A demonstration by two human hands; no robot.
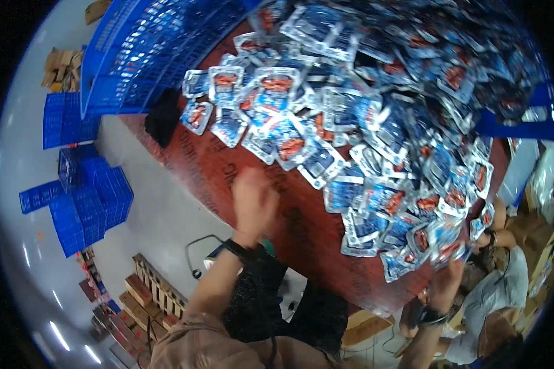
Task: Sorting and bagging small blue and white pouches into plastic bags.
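Head view, looking down: my left hand (252,206) lies flat and blurred on a bare stretch of the reddish-brown table (252,169), fingers spread, holding nothing. My right hand (447,278) reaches the table's near edge, fingers apparently closing on a blue sealed packet (449,251) (grip too blurred to confirm). A large heap of packets (375,117) covers the far side, so I judge most handling remains. Blue crates (86,206) stand on the floor.
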